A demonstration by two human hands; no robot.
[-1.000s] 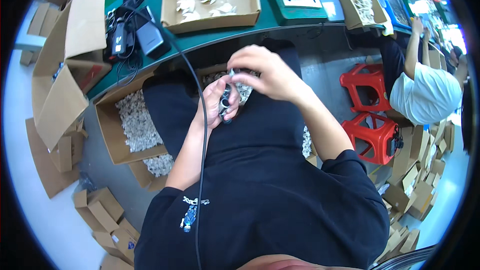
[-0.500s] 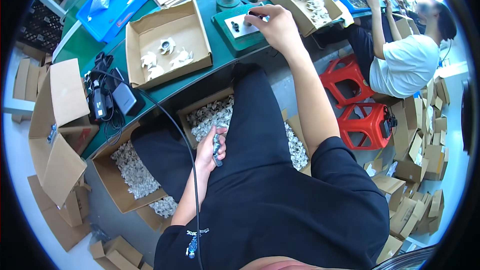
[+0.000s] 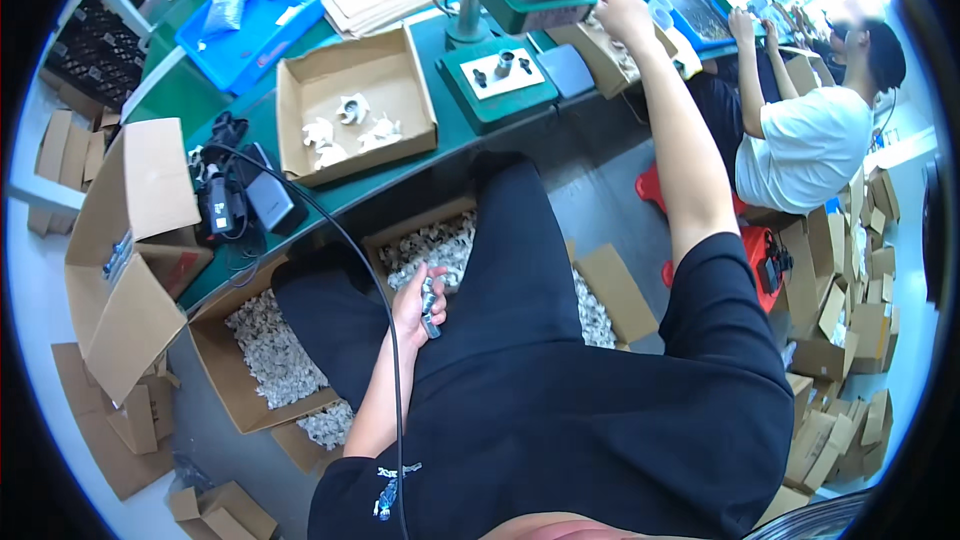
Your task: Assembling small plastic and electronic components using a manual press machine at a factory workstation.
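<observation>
Low over my lap, my left hand is curled round several small grey metal sleeves. My right hand is stretched out to the far right, above a cardboard box of white bladed parts; its fingertips are partly hidden beside the press head, and I cannot make out whether they hold anything. On the green base of the bench press lies a white plate. A grey sleeve stands upright at its middle, with a dark fastener on either side.
An open cardboard tray with several white bladed parts stands left of the press. Behind it is a blue tray. A black cable hangs across my left side. Boxes of small parts surround my legs. A co-worker sits at right.
My right hand has left the plate on the press and moved right to the box of white parts. The grey sleeve now shows uncovered on the plate. My left hand keeps its grip.
</observation>
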